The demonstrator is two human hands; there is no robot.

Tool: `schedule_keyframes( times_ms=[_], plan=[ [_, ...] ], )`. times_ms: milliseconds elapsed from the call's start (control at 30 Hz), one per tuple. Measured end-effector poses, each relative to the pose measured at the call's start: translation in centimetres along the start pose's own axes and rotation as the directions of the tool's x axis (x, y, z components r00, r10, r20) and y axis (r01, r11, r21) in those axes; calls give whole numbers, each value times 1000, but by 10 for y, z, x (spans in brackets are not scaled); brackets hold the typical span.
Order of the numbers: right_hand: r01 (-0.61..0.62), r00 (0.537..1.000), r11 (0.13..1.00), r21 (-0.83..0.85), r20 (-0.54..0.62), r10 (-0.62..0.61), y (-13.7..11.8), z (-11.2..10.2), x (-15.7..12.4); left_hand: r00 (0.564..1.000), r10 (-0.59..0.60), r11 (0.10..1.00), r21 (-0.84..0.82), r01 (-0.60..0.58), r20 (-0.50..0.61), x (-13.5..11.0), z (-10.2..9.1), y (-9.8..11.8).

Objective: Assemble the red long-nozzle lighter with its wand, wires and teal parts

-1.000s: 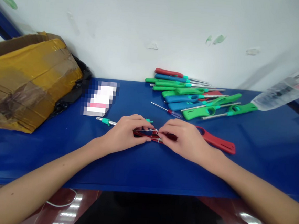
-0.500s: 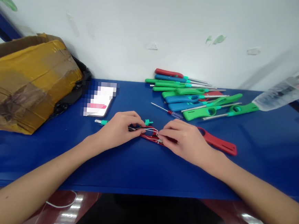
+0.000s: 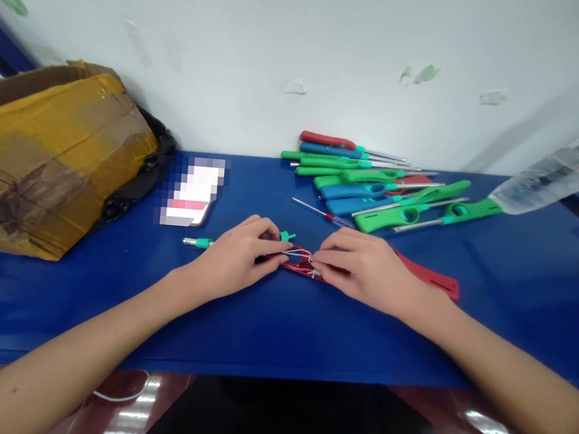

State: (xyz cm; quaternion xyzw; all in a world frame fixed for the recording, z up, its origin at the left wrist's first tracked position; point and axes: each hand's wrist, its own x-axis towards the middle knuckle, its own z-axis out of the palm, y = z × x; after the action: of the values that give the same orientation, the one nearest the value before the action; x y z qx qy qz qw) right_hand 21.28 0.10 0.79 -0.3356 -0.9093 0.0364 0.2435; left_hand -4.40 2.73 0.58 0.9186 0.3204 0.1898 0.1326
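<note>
A red long-nosed lighter (image 3: pixel 428 276) lies opened on the blue table (image 3: pixel 281 323), its metal nozzle with a teal collar (image 3: pixel 198 242) pointing left. My left hand (image 3: pixel 239 256) pinches the front part of it, fingers closed. My right hand (image 3: pixel 366 266) is closed on the red body, fingertips at thin white wires (image 3: pixel 299 252) in the gap between both hands. A small teal piece (image 3: pixel 286 236) lies just behind the fingers.
A pile of green, blue and red lighters (image 3: pixel 372 183) lies at the back right, a small screwdriver (image 3: pixel 322 213) before it. A taped cardboard box (image 3: pixel 49 151) stands at the left, a phone (image 3: pixel 191 192) beside it. A clear plastic bag (image 3: pixel 553 177) hangs at right.
Both hands stay on the red lighter with only small finger shifts; the nozzle end sits slightly farther left than a second ago.
</note>
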Motion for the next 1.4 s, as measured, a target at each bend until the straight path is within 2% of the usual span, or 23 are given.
schedule_keyframes(
  times_ms=[300, 500, 667, 867, 1200, 1300, 1400],
  plan=[
    [-18, 1000, 999, 30, 23, 18, 3, -3, 0, 990, -18, 999, -33, 14, -141, 2, 5, 2],
    [-61, 997, 997, 56, 51, 59, 2, -3, 2, 984, -60, 998, -46, 53, -168, 3, 6, 4],
    [-131, 989, 988, 79, 83, 124, -2, -5, 4, 989, -47, 997, -71, 38, -139, 3, 1, 2],
    [-202, 976, 976, 82, 104, 193, -6, -6, 5, 999, 7, 995, -102, -11, -40, 3, -3, 1],
    [-168, 983, 983, 69, 86, 162, -1, -5, 4, 998, -5, 982, -189, -7, -63, 5, -3, 4],
    [-146, 989, 986, 76, 46, 143, 1, -5, 3, 1000, 15, 987, -162, -12, 18, 3, -14, -2],
    [-154, 988, 982, 108, 12, 154, 0, -5, 3, 988, 7, 996, -94, 7, 152, 0, -31, -9]
  ],
)
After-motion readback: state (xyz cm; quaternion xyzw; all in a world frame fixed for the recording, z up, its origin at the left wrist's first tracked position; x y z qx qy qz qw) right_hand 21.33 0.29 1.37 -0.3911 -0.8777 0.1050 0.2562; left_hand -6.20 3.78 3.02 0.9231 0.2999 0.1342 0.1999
